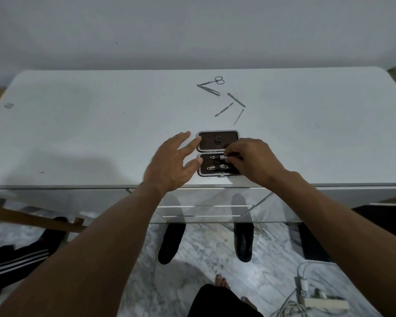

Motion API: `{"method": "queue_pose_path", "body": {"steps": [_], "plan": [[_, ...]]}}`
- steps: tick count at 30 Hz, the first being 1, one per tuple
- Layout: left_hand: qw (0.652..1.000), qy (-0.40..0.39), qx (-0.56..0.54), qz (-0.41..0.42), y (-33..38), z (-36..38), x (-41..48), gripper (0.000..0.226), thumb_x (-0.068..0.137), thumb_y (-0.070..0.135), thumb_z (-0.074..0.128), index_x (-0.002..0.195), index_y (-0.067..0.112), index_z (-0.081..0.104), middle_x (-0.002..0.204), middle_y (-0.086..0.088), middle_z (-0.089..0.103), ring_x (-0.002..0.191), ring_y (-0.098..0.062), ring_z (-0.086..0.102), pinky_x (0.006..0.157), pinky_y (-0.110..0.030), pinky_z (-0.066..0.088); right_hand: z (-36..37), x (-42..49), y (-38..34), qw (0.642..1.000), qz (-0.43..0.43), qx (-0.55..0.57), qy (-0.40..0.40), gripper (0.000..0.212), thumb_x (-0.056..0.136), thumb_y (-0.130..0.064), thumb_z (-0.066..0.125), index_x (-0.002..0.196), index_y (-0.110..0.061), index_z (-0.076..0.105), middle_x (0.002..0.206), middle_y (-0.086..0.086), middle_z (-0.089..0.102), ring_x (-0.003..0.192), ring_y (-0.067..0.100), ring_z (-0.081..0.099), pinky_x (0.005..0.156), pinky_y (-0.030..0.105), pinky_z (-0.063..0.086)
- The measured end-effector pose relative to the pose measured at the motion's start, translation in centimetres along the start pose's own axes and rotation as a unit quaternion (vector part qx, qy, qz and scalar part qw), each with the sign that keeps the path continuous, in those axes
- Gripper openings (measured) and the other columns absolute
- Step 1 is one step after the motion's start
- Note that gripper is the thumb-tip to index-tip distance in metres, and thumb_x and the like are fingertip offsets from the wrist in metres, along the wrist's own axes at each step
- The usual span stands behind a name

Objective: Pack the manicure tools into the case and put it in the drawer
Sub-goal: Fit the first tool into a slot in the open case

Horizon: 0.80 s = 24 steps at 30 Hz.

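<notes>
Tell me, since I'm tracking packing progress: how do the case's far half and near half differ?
The far half of the open brown-lined metal case has empty straps; the near half already holds two silver clippers. The left hand touches both halves' left edges, while the right hand works only over the near half. Both share silver rims and dark lining.

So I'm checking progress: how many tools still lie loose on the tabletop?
5: scissors, tweezers beside them, file, pusher, thin pick; all beyond the case. Hands may hide more.
</notes>
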<state>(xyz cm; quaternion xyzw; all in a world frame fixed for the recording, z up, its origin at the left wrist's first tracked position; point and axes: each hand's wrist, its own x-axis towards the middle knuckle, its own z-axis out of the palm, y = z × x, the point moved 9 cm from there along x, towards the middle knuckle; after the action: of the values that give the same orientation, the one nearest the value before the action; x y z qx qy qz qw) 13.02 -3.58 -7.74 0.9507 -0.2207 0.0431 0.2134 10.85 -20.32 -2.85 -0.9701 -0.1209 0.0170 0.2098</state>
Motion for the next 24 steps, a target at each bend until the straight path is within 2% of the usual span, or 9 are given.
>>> {"method": "queue_pose_path", "body": {"steps": [7,13,17,24], "plan": [[1.000,0.000,0.001,-0.002,-0.02,-0.05,0.02,0.055,0.093,0.049,0.044,0.145,0.029,0.041,0.153,-0.004,0.038,0.141,-0.020,0.029,0.115,-0.037,0.024,0.18,0.36,-0.18,1.000,-0.001,-0.002,0.005,0.015,0.087,-0.021,0.065,0.098,-0.015,0.073,0.097,0.008,0.070,0.092,0.027,0.062,0.076,0.029,0.043],[1.000,-0.007,0.013,0.004,0.13,0.00,0.01,0.058,0.093,0.055,0.032,0.145,0.031,0.039,0.152,-0.005,0.038,0.141,-0.021,0.030,0.114,-0.037,0.024,0.29,0.67,-0.24,1.000,0.015,0.011,0.003,0.013,0.086,-0.021,0.067,0.096,-0.016,0.073,0.097,0.007,0.070,0.090,0.026,0.063,0.074,0.028,0.041],[1.000,-0.009,0.010,-0.002,-0.11,0.14,0.00,0.059,0.092,0.058,0.032,0.144,0.032,0.041,0.153,-0.003,0.038,0.141,-0.020,0.029,0.114,-0.037,0.024,0.42,0.78,-0.43,1.000,0.012,0.006,0.001,0.014,0.086,-0.021,0.066,0.098,-0.016,0.073,0.098,0.006,0.070,0.090,0.025,0.063,0.072,0.025,0.037],[1.000,-0.012,-0.001,-0.006,-0.10,-0.02,0.02,0.058,0.092,0.057,0.033,0.144,0.033,0.040,0.153,-0.001,0.037,0.142,-0.018,0.028,0.114,-0.034,0.022,0.54,0.68,-0.29,1.000,0.014,0.015,-0.003,0.015,0.086,-0.021,0.066,0.098,-0.015,0.072,0.098,0.007,0.069,0.090,0.026,0.063,0.073,0.026,0.039]]}}
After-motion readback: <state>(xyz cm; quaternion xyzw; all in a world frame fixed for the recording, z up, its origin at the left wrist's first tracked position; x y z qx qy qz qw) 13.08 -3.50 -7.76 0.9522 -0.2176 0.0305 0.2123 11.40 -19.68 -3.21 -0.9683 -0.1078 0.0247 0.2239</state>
